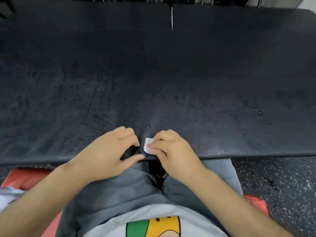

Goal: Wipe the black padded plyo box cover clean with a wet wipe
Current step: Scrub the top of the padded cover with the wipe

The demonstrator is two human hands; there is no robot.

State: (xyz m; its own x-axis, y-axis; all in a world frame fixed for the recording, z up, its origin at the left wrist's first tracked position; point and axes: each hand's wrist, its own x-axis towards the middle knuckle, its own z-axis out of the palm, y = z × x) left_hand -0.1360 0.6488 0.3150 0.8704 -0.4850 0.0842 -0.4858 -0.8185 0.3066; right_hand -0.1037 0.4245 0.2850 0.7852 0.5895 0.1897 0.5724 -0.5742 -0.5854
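The black padded plyo box cover (153, 74) fills most of the head view, its scuffed surface showing wet streaks toward the near edge. My right hand (172, 151) pinches a small folded white wet wipe (147, 145) against the cover just inside its near edge. My left hand (112, 151) rests beside it on that edge, fingers curled and gripping a fold of the cover, about a finger's width left of the wipe.
Speckled black rubber flooring (277, 182) lies to the right below the cover's edge. A red-orange mat (25, 177) sits under me at the left and right. My grey trousers (119, 189) press up to the cover. Metal bars (205, 0) run along the far side.
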